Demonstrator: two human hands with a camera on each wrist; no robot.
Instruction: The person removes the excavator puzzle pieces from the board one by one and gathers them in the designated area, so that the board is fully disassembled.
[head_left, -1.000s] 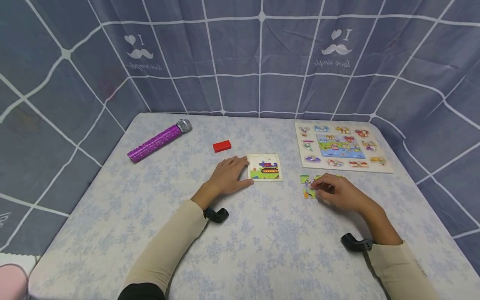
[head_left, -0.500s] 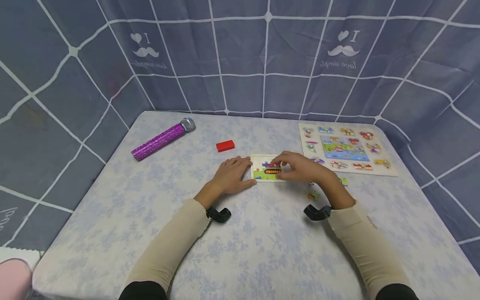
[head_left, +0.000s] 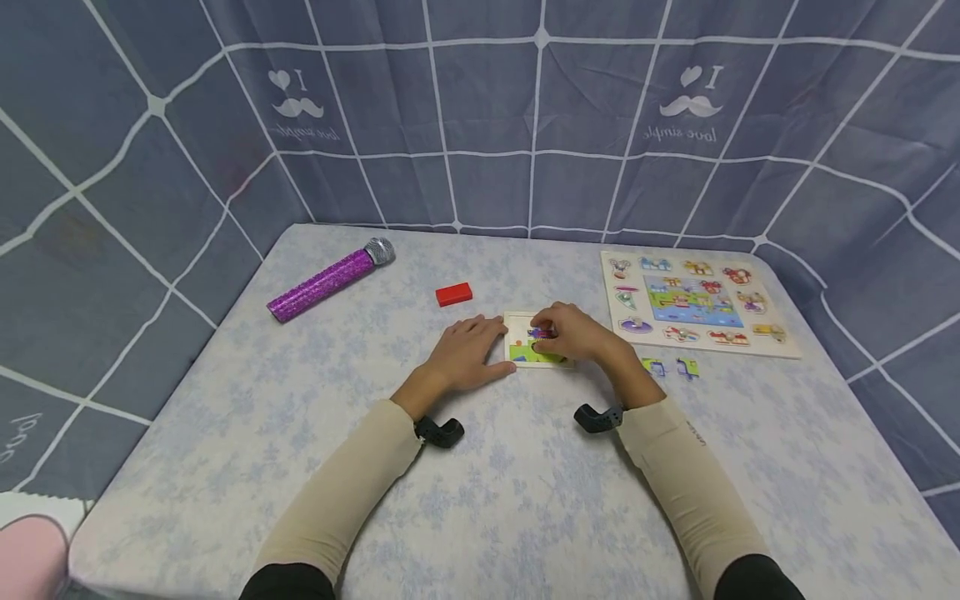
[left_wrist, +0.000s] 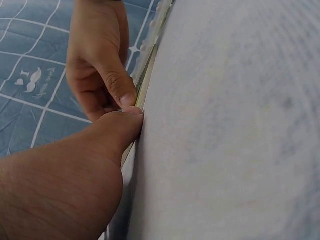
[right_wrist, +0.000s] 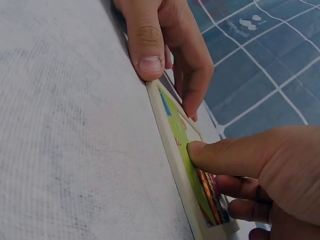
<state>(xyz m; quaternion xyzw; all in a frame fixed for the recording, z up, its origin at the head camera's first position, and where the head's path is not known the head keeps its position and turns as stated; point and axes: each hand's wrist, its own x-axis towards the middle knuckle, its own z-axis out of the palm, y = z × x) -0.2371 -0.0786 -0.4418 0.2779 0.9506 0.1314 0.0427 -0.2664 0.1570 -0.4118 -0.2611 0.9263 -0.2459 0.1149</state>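
A small framed jigsaw tray [head_left: 519,317] with a green tank picture lies flat on the table. At its left edge rests my left hand [head_left: 467,352], thumb on the near corner and fingertips on the far side. My right hand [head_left: 576,333] bends over the tray's right part. Its thumb lies on the green puzzle piece [right_wrist: 184,159] and its fingers curl over the far side of the tank picture, covering much of it in the head view. Two loose animal puzzle pieces [head_left: 669,367] lie beyond my right wrist, which may hide another.
A large wooden peg puzzle board [head_left: 693,300] lies at the back right. Beyond my left hand is a red block [head_left: 453,294], and a purple glitter microphone [head_left: 330,282] lies at the back left. Grey-blue checked cloth [head_left: 480,108] hangs around the table.
My right hand has moved left from the loose puzzle pieces onto the tray, then further left over the tank picture. My left hand stays at the tray's left edge. The view shifted slightly.
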